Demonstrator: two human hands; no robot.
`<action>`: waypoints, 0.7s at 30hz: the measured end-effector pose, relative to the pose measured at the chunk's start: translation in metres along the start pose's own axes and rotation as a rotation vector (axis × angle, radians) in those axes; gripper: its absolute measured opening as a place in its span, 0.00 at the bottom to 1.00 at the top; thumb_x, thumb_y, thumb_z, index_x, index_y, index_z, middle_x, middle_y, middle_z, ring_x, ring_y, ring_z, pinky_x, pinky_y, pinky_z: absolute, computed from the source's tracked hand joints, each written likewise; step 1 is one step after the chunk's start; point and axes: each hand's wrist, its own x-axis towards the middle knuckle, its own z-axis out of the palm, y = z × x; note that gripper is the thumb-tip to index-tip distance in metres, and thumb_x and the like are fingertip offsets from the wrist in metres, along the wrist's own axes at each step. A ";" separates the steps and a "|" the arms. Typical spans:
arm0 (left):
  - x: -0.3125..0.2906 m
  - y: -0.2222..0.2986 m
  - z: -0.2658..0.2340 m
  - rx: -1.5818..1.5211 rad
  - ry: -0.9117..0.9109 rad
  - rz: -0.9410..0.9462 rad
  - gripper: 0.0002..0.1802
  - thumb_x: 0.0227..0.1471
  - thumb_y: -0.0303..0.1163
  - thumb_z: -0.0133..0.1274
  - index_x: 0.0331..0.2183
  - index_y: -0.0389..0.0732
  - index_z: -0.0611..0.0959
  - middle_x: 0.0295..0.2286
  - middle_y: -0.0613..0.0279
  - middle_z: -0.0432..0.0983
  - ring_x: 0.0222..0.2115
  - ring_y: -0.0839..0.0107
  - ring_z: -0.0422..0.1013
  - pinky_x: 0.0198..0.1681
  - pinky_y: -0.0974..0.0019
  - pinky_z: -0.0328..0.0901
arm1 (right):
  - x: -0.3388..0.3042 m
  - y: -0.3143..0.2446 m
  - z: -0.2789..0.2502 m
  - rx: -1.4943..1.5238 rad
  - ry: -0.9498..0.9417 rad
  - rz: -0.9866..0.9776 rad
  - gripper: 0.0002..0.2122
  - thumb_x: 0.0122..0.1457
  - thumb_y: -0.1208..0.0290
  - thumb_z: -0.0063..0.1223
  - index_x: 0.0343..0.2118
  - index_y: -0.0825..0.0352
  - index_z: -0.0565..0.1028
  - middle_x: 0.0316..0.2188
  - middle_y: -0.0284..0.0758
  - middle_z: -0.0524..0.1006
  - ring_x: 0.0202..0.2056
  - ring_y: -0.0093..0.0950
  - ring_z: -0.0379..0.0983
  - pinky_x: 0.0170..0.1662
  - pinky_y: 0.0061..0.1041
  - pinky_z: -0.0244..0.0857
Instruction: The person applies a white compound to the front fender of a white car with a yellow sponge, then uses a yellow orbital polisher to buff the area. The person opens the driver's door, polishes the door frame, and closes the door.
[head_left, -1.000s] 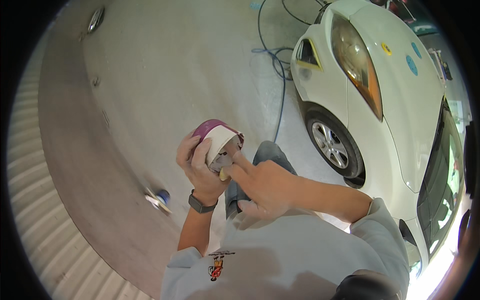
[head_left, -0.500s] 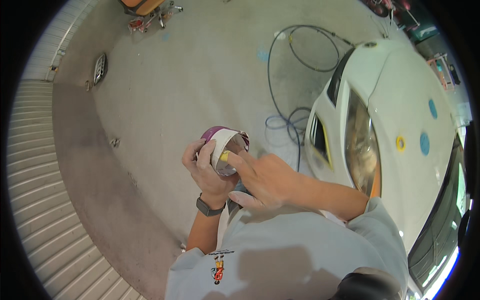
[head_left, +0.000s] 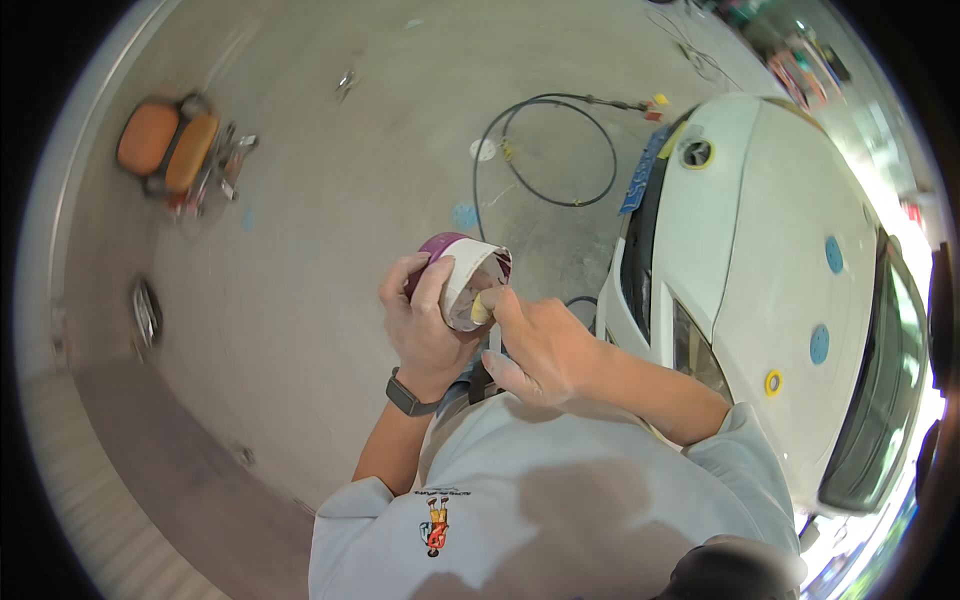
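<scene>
My left hand [head_left: 425, 325] is wrapped round a purple can with a broad white band [head_left: 468, 262], held tilted in front of my chest. Its open mouth faces right, and greyish smears coat the inside. At that mouth, my right hand [head_left: 550, 345] has its index finger bent inward, with a small yellow piece [head_left: 481, 308] at the fingertip. Whether the piece is a scrap of sponge or a spreader, I cannot tell. The right thumb is apart from it, lower down. Pale dust or paste marks the fingers of both hands.
A pale car [head_left: 770, 230] stands close on the right, with blue discs [head_left: 820, 344] and a yellow tape ring [head_left: 773, 383] on its bonnet. A dark hose [head_left: 577, 204] loops across the floor ahead. At the left are an orange chair [head_left: 148, 140] and a loose car lamp [head_left: 146, 312].
My view has turned, and the chair, floor lamp and hose have shifted left in it. Both hands stay at the can, the right finger still at its mouth with the yellow piece.
</scene>
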 end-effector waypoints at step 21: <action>0.475 -0.148 0.396 -0.159 -0.212 0.152 0.53 0.33 0.39 0.80 0.59 0.46 0.69 0.52 0.49 0.65 0.51 0.51 0.68 0.45 0.53 0.73 | 0.329 0.277 -0.423 1.089 0.279 0.429 0.26 0.58 0.70 0.35 0.60 0.69 0.49 0.57 0.61 0.70 0.20 0.25 0.67 0.25 0.23 0.67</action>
